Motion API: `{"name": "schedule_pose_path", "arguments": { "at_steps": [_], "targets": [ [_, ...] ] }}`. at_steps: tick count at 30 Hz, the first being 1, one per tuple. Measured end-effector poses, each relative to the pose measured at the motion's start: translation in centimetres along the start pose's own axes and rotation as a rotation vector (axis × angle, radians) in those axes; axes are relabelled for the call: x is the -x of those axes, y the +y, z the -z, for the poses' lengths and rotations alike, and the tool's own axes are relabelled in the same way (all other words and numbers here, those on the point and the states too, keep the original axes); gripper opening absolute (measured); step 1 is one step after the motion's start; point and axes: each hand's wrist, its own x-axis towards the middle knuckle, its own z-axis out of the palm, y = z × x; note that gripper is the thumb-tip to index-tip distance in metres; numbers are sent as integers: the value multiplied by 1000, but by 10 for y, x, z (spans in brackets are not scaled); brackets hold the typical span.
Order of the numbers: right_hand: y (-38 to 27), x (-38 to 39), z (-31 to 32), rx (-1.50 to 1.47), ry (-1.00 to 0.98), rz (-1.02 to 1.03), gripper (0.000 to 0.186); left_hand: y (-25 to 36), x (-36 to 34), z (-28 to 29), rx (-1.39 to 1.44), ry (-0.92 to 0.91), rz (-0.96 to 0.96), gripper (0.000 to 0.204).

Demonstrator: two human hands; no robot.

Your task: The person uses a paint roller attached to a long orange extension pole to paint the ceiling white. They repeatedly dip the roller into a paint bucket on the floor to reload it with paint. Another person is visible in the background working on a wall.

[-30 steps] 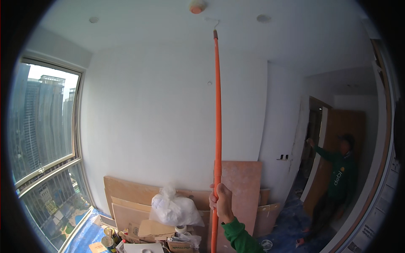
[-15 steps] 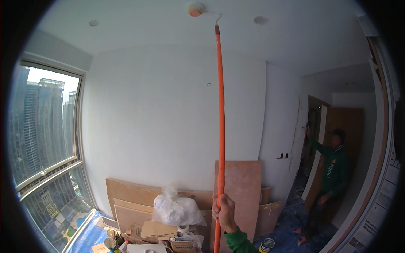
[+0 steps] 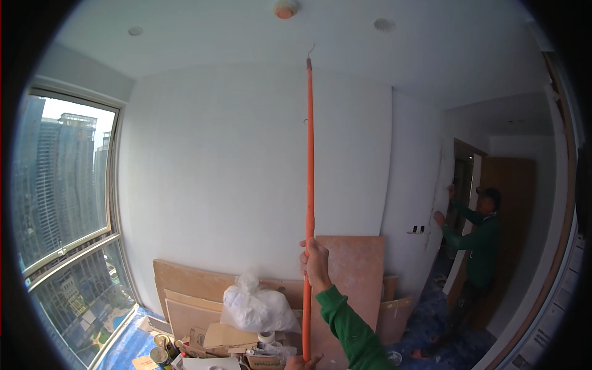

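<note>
A long orange extension pole [image 3: 310, 154] stands nearly upright before me, reaching toward the ceiling. At its top is a thin bent wire frame [image 3: 312, 50], like that of a paint roller; any roller sleeve on it blends into the pale ceiling. My right hand [image 3: 316, 262], in a green sleeve, is closed around the pole's lower part. Lower down, at the bottom edge of the picture, my left hand [image 3: 302, 363] is closed on the pole too, mostly cut off by the frame.
Boards [image 3: 351, 277] lean on the white wall [image 3: 216, 160]. Before them lie a white plastic bag [image 3: 256, 306], cardboard [image 3: 231, 336] and cans [image 3: 160, 354]. A large window [image 3: 74, 172] is at left. Another person [image 3: 484, 240] in green works by the doorway at right. An orange-capped ceiling fixture [image 3: 285, 9] is overhead.
The pole's tip has moved down and slightly left, away from the ceiling fixture. My right hand has risen, and my left hand has come into view. The other person has raised a second hand to the wall.
</note>
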Motion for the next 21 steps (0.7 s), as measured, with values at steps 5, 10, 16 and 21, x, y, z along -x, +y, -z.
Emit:
{"name": "schedule_pose_path", "arguments": {
  "at_steps": [5,10,16,21],
  "targets": [
    [-3,-64,8,9,-19,-11,38,28,-49,6,10,-93,140,56],
    [-14,-120,11,27,-28,-23,39,88,-79,8,-104,30,26,54],
    [-8,-153,42,46,-21,-48,39,126,-96,-6,-56,-78,181,63],
    [-1,-135,59,54,-29,-60,39,25,-128,-49,-190,25,-353,25]
  ]
}}
